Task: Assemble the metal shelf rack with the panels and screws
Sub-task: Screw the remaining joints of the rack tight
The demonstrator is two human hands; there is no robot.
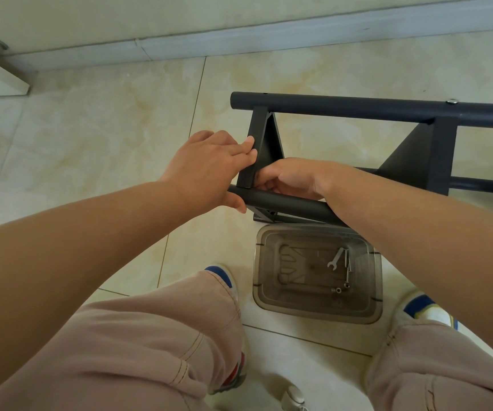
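Observation:
A dark grey metal shelf rack (358,109) lies on its side on the tiled floor, with two round tubes joined by flat panels. My left hand (206,167) grips the near-left panel (258,137), fingers over its edge and thumb under the near tube (286,204). My right hand (291,179) is curled at the joint between that panel and the near tube; what its fingers hold is hidden. A second panel (426,155) crosses the tubes at the right. A silver screw head (452,101) sits on the far tube.
A clear plastic box (316,274) stands on the floor just below the rack, holding a small wrench (335,259), long screws and nuts. My knees and shoes frame the bottom. A white skirting board and a door corner (2,72) lie at the back left.

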